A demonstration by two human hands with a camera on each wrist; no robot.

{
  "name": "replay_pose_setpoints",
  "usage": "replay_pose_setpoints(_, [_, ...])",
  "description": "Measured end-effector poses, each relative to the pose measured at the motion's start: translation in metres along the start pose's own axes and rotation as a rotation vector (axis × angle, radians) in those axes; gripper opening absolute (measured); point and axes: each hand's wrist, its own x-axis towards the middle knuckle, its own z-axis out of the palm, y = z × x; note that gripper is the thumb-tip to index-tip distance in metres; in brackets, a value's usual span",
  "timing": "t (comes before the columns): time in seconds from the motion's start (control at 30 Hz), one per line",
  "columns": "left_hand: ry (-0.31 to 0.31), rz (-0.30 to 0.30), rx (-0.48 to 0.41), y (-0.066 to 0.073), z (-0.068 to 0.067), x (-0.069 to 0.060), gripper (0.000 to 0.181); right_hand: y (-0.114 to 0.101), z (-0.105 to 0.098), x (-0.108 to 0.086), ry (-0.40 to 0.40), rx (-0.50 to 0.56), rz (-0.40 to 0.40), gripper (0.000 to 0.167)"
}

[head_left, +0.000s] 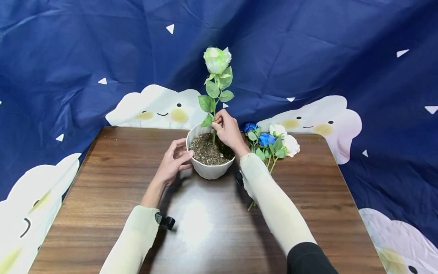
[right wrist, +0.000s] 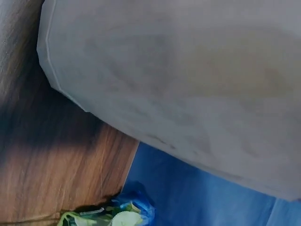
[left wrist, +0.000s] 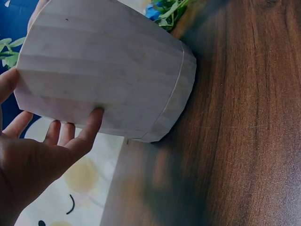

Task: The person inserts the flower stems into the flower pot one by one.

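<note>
Your right hand point(head_left: 226, 130) pinches the slim green stem of a pale green-and-white, artificial-looking rose point(head_left: 218, 61) low down, the bloom upright well above your fingers and the stem's foot meeting brown, crumbly soil point(head_left: 206, 152) just below them. Your left hand point(head_left: 173, 163) holds the near-round, faceted white pot point(head_left: 211, 171), thumb at the rim, fingers bent against the outer wall. To the right of your right hand, blue silky-looking roses point(head_left: 267, 140) and white silky-looking roses point(head_left: 291, 146) lie on the brown wood-grain table point(head_left: 102, 182). The step in hand looks like seating the stem; the next move would seem to call for straight, downward pressure from your right hand, your left bracing the pot against tipping.
</note>
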Motion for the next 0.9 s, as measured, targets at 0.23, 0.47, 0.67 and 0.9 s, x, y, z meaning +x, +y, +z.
replay_pose_setpoints(0.23, [-0.019, -0.021, 0.023, -0.003, 0.002, 0.002, 0.058, 0.001, -0.01, -0.009, 0.027, 0.003, 0.076, 0.019])
replay_pose_setpoints(0.47, [-0.021, -0.025, 0.016, -0.002, 0.004, 0.002, 0.059, -0.003, -0.024, -0.016, 0.147, 0.075, 0.068, 0.027])
replay_pose_setpoints(0.67, [-0.014, -0.022, 0.011, -0.002, 0.002, 0.002, 0.059, -0.004, -0.035, -0.028, 0.236, 0.203, 0.104, 0.026])
replay_pose_setpoints(0.9, [0.0, -0.006, 0.001, 0.0, -0.001, 0.001, 0.059, 0.01, -0.048, -0.039, 0.282, 0.272, 0.105, 0.022])
